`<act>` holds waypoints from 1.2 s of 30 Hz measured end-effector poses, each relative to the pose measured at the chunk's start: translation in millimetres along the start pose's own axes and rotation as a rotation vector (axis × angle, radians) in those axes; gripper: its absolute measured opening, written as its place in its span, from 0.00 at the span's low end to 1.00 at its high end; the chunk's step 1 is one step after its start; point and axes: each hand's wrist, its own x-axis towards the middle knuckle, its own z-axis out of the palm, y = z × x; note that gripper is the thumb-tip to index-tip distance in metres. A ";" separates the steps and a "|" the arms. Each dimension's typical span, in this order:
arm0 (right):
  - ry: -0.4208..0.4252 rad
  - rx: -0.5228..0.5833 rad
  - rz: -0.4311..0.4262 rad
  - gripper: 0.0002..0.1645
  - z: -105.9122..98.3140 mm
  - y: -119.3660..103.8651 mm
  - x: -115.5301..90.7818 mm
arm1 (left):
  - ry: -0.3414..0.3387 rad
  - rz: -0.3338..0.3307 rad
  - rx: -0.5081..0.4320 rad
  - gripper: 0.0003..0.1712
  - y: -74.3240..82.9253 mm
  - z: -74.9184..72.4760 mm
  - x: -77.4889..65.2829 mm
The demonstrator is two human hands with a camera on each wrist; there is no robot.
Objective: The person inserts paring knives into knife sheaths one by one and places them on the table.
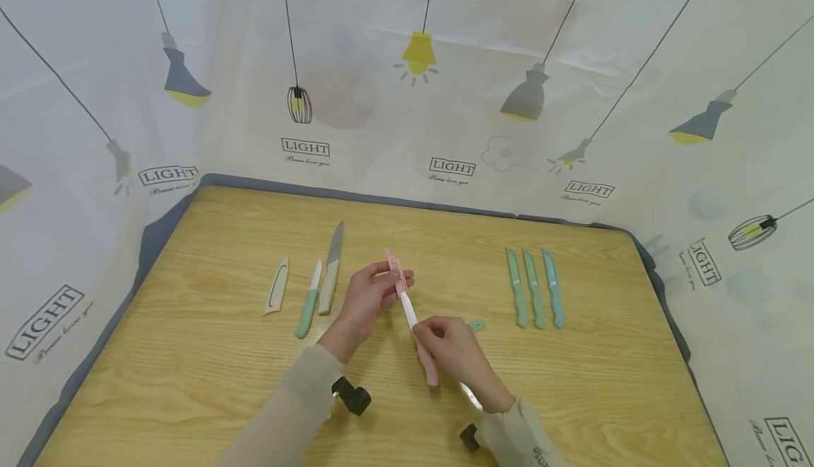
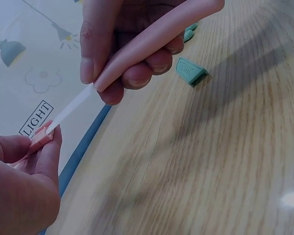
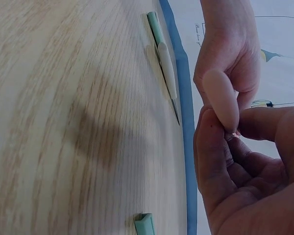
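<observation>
Your left fingers pinch the pink sheath (image 1: 393, 266); your right fingers grasp the pink knife (image 1: 428, 367) at the blade end of its handle, both above the desk (image 1: 585, 389); the sheath lies ahead and left of your right hand (image 1: 456, 348); long axes nearly align; blade (image 1: 408, 309) tip meets sheath mouth, depth undeterminable.

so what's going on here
A person's right hand holds a pink-handled knife, its white blade at the mouth of a pink sheath held in the left hand. Much of the blade shows outside it. A cream sheath and two bare-bladed knives lie to the left; two green knives and a blue knife to the right.
</observation>
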 end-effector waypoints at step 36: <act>0.039 -0.024 -0.025 0.20 1.4 -1.3 5.4 | -0.039 -0.012 0.058 0.24 -5.9 6.2 -3.2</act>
